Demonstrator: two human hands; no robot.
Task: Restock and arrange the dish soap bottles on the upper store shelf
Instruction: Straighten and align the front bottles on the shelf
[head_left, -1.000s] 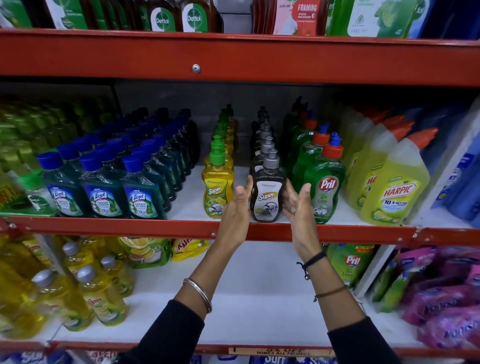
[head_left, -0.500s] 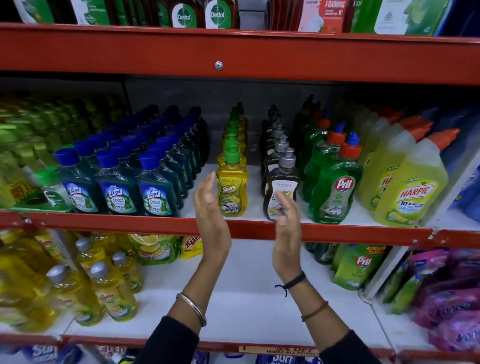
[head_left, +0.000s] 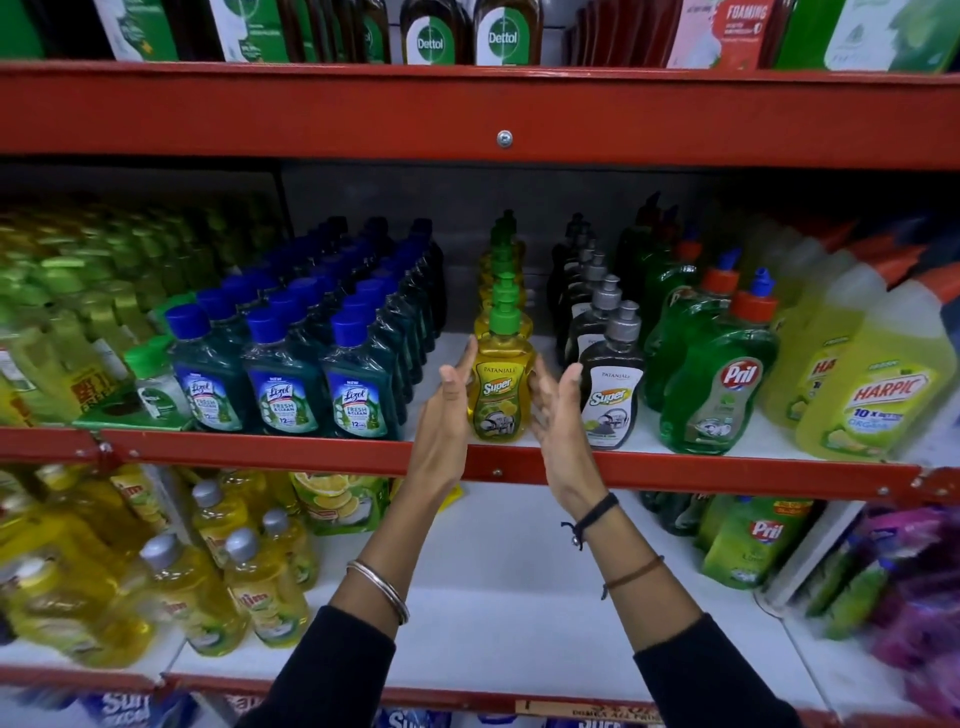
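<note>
A yellow Super dish soap bottle (head_left: 500, 395) with a green pump stands upright at the front of its row on the upper shelf (head_left: 260, 451). My left hand (head_left: 445, 415) is flat against its left side and my right hand (head_left: 558, 415) is at its right side. Both hands have straight, spread fingers that touch the bottle without curling round it. Just right of my right hand stands a dark Super bottle (head_left: 610, 400) with a grey pump, heading its own row.
Blue-capped Lizol bottles (head_left: 280, 384) fill the shelf to the left. Green Pril bottles (head_left: 722, 384) and yellow Harpic bottles (head_left: 878, 400) stand to the right. A red beam (head_left: 467, 114) runs overhead. Yellow bottles (head_left: 260, 592) crowd the lower shelf's left.
Both hands left the dark Super bottle, drew back toward me, then moved left and forward to flank the yellow Super bottle. The view shifted slightly left.
</note>
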